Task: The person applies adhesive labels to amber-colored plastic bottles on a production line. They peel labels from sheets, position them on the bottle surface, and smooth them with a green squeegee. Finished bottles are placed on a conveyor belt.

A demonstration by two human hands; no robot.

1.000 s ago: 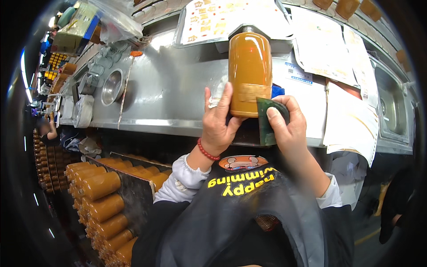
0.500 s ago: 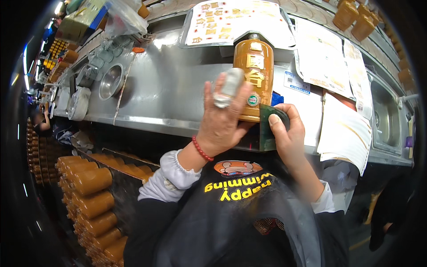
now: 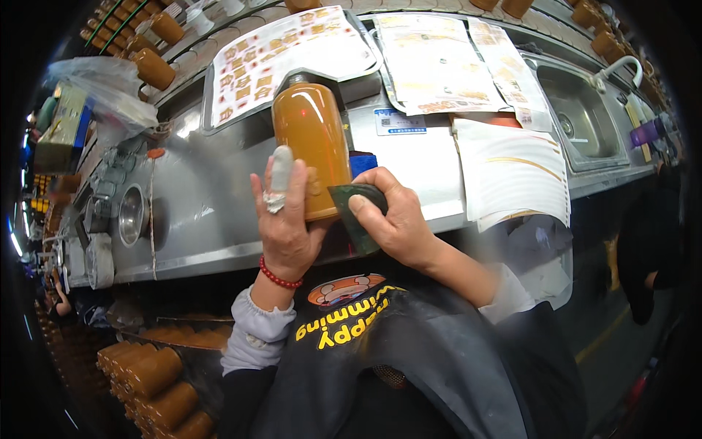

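Head view: left hand (image 3: 287, 223) grips orange bottle (image 3: 312, 146) upright from the left side, bandaged finger (image 3: 281, 170) raised along it, red bead bracelet (image 3: 278, 277) on wrist. Right hand (image 3: 395, 223) clamps a dark green pad (image 3: 356, 214) against the bottle's lower right. Bottle is held up before the steel counter (image 3: 197, 205). Sink (image 3: 585, 117) far right, more orange bottles (image 3: 150, 377) lower left.

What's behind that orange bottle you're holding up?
Behind the orange bottle runs a steel counter, with a laminated printed sheet above and a blue object peeking out beside it. The left hand and right hand cover the bottle's base and whatever lies behind.
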